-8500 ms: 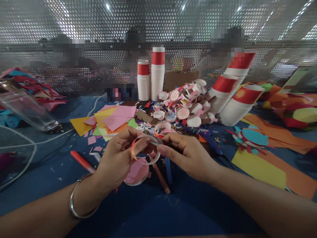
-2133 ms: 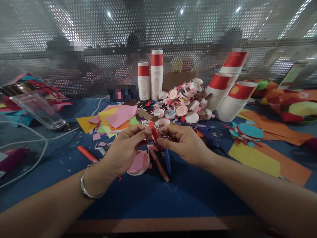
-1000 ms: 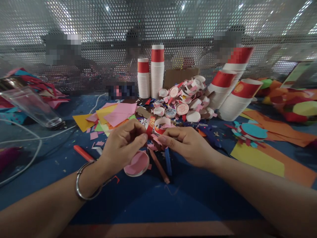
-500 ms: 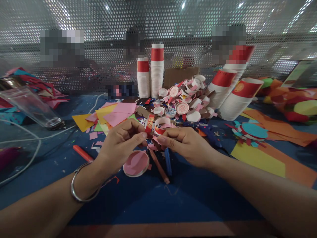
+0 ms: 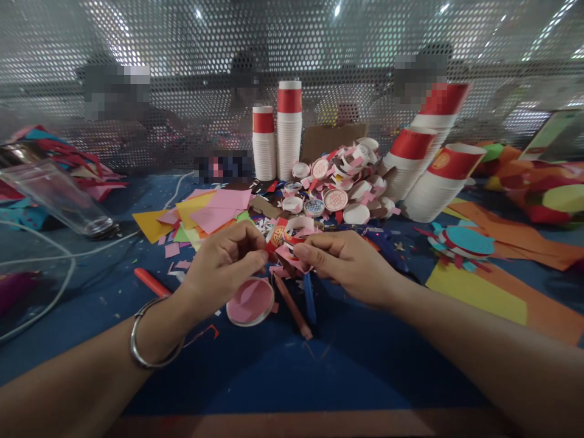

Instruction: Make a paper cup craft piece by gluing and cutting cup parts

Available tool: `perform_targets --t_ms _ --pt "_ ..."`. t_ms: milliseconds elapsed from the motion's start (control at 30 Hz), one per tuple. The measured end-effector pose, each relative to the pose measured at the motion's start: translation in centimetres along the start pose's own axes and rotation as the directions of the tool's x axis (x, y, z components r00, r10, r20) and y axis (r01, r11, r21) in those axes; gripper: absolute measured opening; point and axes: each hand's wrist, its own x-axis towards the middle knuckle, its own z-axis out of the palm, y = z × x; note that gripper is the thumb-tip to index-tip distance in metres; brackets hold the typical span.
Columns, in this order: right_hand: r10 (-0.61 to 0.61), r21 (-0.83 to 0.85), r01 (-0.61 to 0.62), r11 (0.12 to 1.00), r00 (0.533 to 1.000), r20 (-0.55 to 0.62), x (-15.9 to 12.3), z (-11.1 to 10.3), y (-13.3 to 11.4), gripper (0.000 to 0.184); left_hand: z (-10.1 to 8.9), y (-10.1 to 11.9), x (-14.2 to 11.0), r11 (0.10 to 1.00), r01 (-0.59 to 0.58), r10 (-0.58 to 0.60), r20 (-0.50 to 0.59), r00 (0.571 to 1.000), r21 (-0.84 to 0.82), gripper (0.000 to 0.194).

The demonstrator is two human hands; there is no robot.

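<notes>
Both of my hands meet over the near middle of the table. My left hand pinches a red paper-cup strip that carries a gold emblem. Closed round small scissors, my right hand keeps their thin dark blades against the strip; most of the scissors is hidden in the fingers. Just behind, a white and red cup ring lies among the scraps. Below my left hand is a cup base with a pink paper disc. A brown stick and a blue pen lie beside it.
Paper cup stacks stand at the back, with more leaning cups on the right. Between them is a pile of cut cup bases. Coloured paper, a red marker, a clear bottle and a blue glue gun lie around.
The loop held earlier is now a short red strip between my hands. In the last half second the strip has tilted and dropped slightly, and the scissor blades show against it.
</notes>
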Motion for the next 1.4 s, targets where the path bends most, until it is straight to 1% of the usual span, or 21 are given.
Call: perform_targets --t_ms 167,367,733,867,1000,1100,1233,1300,1400 --pt "-0.009 0.029 0.008 1.0 1.0 0.017 0.08 0.06 -0.43 0.055 0.0 0.29 0.0 0.999 -0.021 0.021 -0.004 1.0 0.031 0.007" --pt "0.023 0.044 -0.024 0.999 0.999 0.026 0.05 0.1 -0.43 0.057 0.02 0.47 -0.01 0.999 -0.009 0.009 -0.009 1.0 0.04 0.008" --pt "-0.032 0.034 0.031 0.999 0.999 0.036 0.09 0.02 -0.45 0.06 -0.04 0.46 -0.03 0.998 -0.007 0.007 -0.001 1.0 0.057 0.007" --pt "-0.045 0.0 0.045 0.999 0.998 0.035 0.17 -0.1 -0.48 0.061 -0.07 0.47 -0.13 0.999 -0.012 0.011 0.01 1.0 0.036 0.007" --pt "-0.051 0.01 0.051 0.999 0.998 0.041 0.17 -0.13 -0.39 0.06 -0.08 0.39 -0.17 1.0 -0.017 0.017 0.004 1.0 0.006 0.008" --pt "-0.017 -0.011 0.017 1.0 1.0 0.015 0.12 -0.25 -0.09 0.06 -0.19 0.27 -0.11 0.996 0.027 -0.028 -0.003 1.0 -0.083 0.008" --pt "0.042 -0.067 -0.043 0.997 0.999 -0.015 0.05 -0.46 0.09 0.057 -0.43 0.43 0.04 0.957 0.155 -0.162 -0.008 0.987 -0.246 0.012" --pt "0.04 -0.031 -0.04 0.999 0.999 -0.019 0.03 -0.4 -0.06 0.055 -0.43 0.58 0.07 0.934 0.199 -0.21 -0.008 0.978 -0.297 0.015" --pt "0.03 0.067 -0.028 0.997 0.999 -0.027 0.05 -0.06 -0.32 0.049 -0.05 0.57 -0.08 0.913 0.218 -0.233 -0.002 0.973 -0.345 0.016"
